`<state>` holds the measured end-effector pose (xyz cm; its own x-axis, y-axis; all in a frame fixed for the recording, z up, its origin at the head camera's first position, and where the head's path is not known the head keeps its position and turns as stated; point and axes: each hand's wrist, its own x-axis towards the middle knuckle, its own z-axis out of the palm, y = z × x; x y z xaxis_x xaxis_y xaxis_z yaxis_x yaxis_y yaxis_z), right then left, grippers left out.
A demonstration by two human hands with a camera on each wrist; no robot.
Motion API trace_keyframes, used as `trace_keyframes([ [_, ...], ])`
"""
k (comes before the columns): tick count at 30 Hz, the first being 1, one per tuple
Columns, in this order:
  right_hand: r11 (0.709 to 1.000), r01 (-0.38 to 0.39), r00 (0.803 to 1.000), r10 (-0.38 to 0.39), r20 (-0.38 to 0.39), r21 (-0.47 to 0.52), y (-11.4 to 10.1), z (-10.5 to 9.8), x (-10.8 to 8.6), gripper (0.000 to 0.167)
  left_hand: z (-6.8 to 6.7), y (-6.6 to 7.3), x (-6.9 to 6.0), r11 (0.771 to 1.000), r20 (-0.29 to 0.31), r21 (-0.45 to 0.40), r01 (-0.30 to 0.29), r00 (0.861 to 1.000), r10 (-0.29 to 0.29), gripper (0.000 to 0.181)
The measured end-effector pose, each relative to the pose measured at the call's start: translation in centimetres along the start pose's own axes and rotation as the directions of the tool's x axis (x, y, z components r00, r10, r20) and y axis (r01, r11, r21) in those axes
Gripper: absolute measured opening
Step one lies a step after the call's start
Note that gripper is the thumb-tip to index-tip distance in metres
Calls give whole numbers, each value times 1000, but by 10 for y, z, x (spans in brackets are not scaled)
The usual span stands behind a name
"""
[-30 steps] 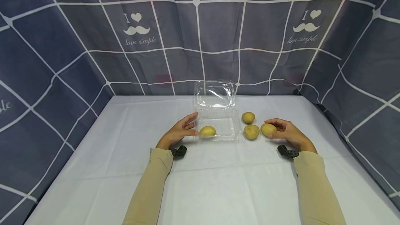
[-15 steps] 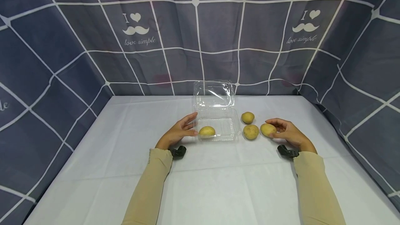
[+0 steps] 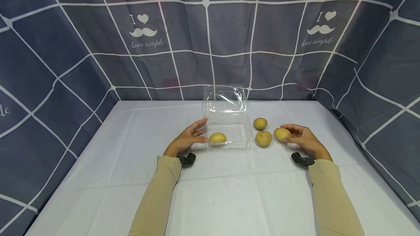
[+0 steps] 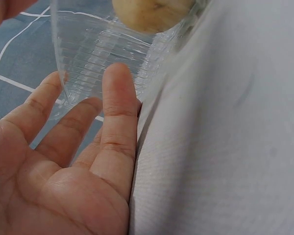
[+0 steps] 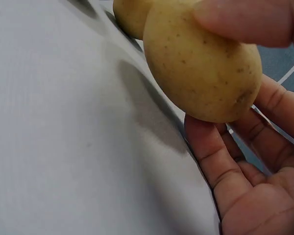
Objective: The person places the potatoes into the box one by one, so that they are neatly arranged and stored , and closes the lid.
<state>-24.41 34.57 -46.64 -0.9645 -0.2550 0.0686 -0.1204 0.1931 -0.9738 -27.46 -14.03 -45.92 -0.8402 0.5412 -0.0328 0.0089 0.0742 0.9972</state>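
Observation:
My right hand [image 3: 303, 139] pinches a yellow potato [image 3: 282, 134] between thumb and fingers; in the right wrist view this potato [image 5: 201, 63] seems tilted, with a shadow on the cloth below it. Left of it, two more potatoes lie on the table, one nearer [image 3: 263, 138] and one farther back [image 3: 260, 124]. A clear plastic clamshell box [image 3: 237, 128] stands with its lid [image 3: 225, 99] raised at the back. One potato [image 3: 217, 138] lies inside, front left. My left hand [image 3: 187, 137] is at the box's left side, fingers extended, fingertips at its wall.
White cloth covers the table [image 3: 223, 196]. A dark checked curtain [image 3: 229, 28] with white lines rises behind it and along both sides. Black wrist devices [image 3: 187, 158] sit at both cuffs.
The potato in my right hand has shifted slightly right and away from me, widening the gap to the neighbouring potato. My left hand and the box have stayed put.

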Motion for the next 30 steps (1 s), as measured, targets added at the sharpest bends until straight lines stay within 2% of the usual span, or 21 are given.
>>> trace_keyframes([
  [6, 998, -54, 997, 53, -51, -25, -1, 0, 0, 47, 1, 1, 0, 1000, -8, 2, 12, 1000, -12, 95],
  [12, 996, -83, 995, 82, -62, -22, -5, 1, 2, 52, 0, 0, 0, 1000, -2, -6, 1, 1000, -1, 95],
  [19, 996, -62, 996, 58, -68, -57, -9, 5, 5, 59, 0, -2, 1, 1000, -4, -9, 0, 1000, 0, 95],
  [25, 998, -11, 997, 6, -81, -67, -12, 8, 8, 54, 0, -2, 1, 1000, -12, 4, 11, 1000, -11, 94],
  [30, 996, -10, 997, 3, -78, -84, -18, 10, 8, 54, 0, -2, 1, 1000, -13, 3, 15, 1000, -15, 94],
])
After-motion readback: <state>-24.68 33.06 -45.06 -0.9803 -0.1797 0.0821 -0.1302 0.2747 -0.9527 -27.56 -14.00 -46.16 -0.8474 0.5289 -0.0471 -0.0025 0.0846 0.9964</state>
